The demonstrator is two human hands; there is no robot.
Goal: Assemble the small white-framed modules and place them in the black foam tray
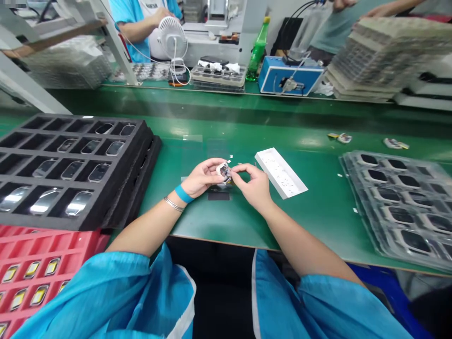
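Note:
Both my hands meet over the green table [247, 221], just above a small dark flat piece [219, 194] lying on it. My left hand [203, 176] and my right hand [252, 184] pinch the same small part [225, 172], a dark component with a pale film or label on it. Fingers of both hands are curled closed around it. A white rectangular block [281, 172] lies just right of my right hand. A few tiny white scraps [231, 157] sit beyond the part.
Black foam trays [141, 155] with shiny parts stand at left, above a red tray [67, 245] of small yellow-edged parts. Clear blister trays [395, 207] with dark parts lie at right. Across the belt: a fan [172, 37], green bottle [258, 49], blue box [289, 75], stacked trays, other people.

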